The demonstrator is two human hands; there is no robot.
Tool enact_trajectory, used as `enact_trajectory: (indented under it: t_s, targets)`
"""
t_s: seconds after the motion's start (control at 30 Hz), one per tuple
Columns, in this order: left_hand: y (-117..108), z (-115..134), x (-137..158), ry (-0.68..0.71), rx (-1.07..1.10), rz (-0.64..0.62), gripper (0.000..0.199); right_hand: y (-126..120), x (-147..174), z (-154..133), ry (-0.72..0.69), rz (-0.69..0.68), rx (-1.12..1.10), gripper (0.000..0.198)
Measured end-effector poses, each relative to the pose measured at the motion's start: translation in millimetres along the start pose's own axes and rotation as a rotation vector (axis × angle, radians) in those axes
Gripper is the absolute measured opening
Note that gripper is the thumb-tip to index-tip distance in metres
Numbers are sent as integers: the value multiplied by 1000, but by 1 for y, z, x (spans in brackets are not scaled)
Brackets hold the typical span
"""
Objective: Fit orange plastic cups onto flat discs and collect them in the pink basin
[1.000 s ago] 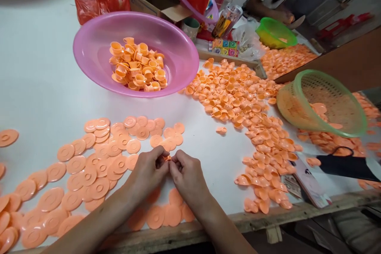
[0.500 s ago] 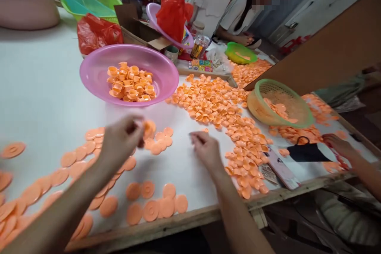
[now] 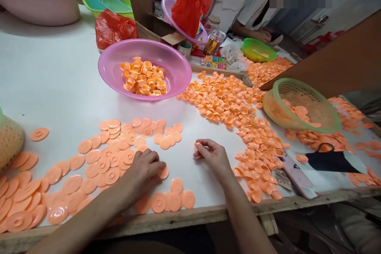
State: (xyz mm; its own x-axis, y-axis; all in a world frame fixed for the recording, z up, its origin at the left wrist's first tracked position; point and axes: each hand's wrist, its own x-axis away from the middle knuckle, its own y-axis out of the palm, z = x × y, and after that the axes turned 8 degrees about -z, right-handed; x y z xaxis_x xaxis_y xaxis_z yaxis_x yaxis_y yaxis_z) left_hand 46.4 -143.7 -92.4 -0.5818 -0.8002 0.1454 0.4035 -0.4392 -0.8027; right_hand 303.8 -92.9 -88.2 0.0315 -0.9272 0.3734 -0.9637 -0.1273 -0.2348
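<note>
Low over the left part of the table, my left hand (image 3: 144,172) has its fingers curled onto a small flat orange plastic saucer (image 3: 163,172). Several more saucers (image 3: 112,174) lie spread and overlapping around and under that forearm. My right hand (image 3: 213,158) pinches a tiny orange toy cup (image 3: 197,146) between thumb and forefinger, just above the white tabletop; the fingers partly hide it. To its right runs a long heap of loose orange toy cups (image 3: 226,101). A pink basin (image 3: 175,81) beyond my hands holds a pile of orange cups (image 3: 144,77).
A green-rimmed basket (image 3: 274,107) with orange pieces stands at right, near a phone (image 3: 299,176) and a black mask (image 3: 329,158). Red bags (image 3: 114,29), a cardboard box (image 3: 154,25) and a large pale tub (image 3: 44,2) line the back. Another person (image 3: 253,20) sits behind.
My left hand has come down and back from near the pink basin to the saucers, no longer holding the blurred orange piece. The right hand stays nearly in place. The view has shifted left.
</note>
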Motion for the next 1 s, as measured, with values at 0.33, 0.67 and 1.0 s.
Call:
enact_trajectory:
  t_s: [0.33,0.67,1.0]
  targets:
    - [1,0,-23,-80,72,102,13,24,10,0,-246,184,283,25]
    - [8,-2,-23,-54,109,176,2,69,28,-15,17,-119,-18,16]
    - [12,-4,-26,-59,112,190,7,68,26,-21,167,-130,12,20]
